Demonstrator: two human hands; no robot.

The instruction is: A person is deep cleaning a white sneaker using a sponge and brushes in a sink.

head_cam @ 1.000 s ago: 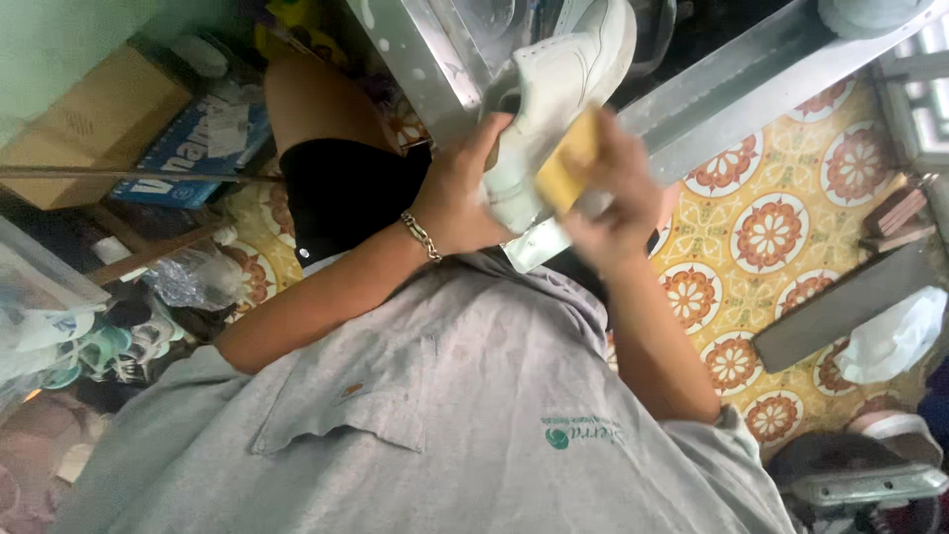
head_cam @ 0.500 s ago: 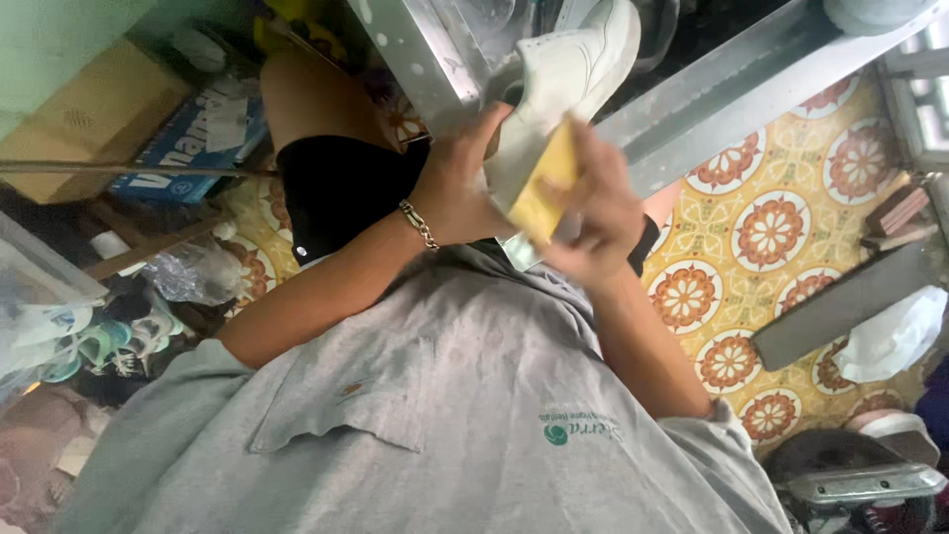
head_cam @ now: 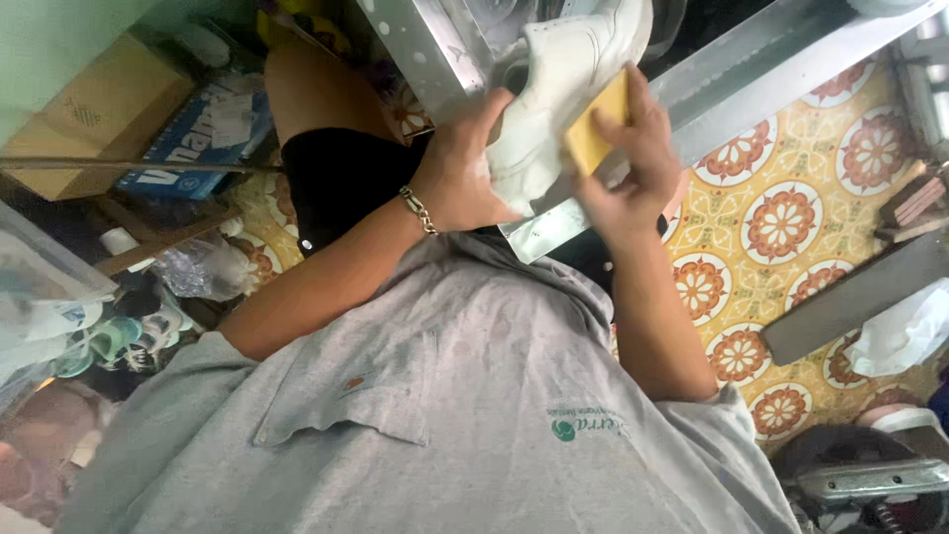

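Observation:
My left hand (head_cam: 460, 173), with a chain bracelet on its wrist, grips a white sneaker (head_cam: 559, 79) by its heel end and holds it up over a metal basin (head_cam: 751, 59). My right hand (head_cam: 638, 158) is shut on a yellow sponge (head_cam: 596, 124) and presses it flat against the side of the sneaker. Both hands are close together in front of my grey shirt. The toe of the sneaker points up and away, out past the top edge of the view.
The floor has orange and yellow flower-patterned tiles (head_cam: 781, 222). A dark plank (head_cam: 850, 297) and a white plastic bag (head_cam: 905, 331) lie at the right. A cardboard box (head_cam: 89, 119), a blue box (head_cam: 198, 138) and clutter sit at the left.
My right hand slid the sponge down the sneaker's side, then back up; it now sits higher on the shoe. My left hand has kept its grip.

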